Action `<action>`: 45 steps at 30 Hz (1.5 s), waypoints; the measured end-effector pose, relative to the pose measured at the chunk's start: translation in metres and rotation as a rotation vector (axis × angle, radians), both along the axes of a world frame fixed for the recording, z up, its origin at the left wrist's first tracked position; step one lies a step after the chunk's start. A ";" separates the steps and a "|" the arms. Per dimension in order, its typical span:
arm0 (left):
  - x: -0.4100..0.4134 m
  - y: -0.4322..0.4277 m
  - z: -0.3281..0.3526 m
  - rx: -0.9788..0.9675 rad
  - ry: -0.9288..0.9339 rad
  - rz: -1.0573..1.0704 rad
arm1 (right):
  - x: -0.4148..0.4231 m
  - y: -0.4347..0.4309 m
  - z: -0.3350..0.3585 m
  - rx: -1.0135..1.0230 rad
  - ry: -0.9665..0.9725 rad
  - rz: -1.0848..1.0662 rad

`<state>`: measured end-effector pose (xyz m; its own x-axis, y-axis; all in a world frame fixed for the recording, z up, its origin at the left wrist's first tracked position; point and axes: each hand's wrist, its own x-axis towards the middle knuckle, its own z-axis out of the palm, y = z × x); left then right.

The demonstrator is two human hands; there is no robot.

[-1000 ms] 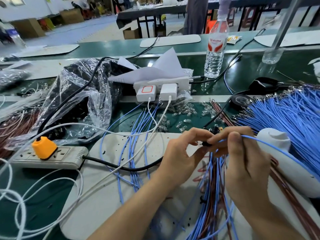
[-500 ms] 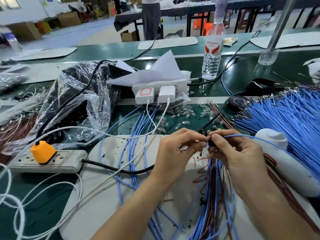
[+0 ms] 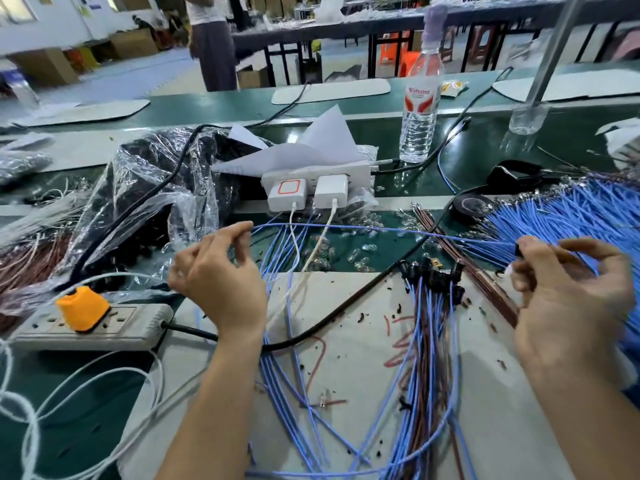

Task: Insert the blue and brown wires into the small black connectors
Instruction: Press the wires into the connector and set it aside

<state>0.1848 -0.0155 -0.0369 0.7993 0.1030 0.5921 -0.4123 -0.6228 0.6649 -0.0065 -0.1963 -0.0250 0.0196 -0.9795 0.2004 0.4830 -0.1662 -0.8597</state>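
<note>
The right hand (image 3: 568,292) hides most of a black connector (image 3: 518,250). The blue wire bundle (image 3: 571,216) runs off the frame's right edge, blurred there.

An orange plug (image 3: 82,308), a green table (image 3: 86,410) — blue wires (image 3: 571,216), brown wires (image 3: 485,285), black connectors (image 3: 433,275).

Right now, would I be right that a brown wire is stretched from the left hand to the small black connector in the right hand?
Not quite. The head view shows that the wire stretched from the left hand to the connector in the right hand is blue, not brown.
</note>
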 end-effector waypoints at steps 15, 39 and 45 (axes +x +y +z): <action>-0.079 -0.045 -0.015 -0.124 -0.030 -1.108 | 0.007 0.048 -0.017 -0.825 0.471 0.181; -0.080 -0.045 -0.019 -0.226 0.095 -1.121 | 0.008 0.050 -0.019 -0.815 0.495 0.318; -0.079 -0.046 -0.019 -0.193 0.092 -1.108 | 0.008 0.049 -0.020 -0.787 0.486 0.347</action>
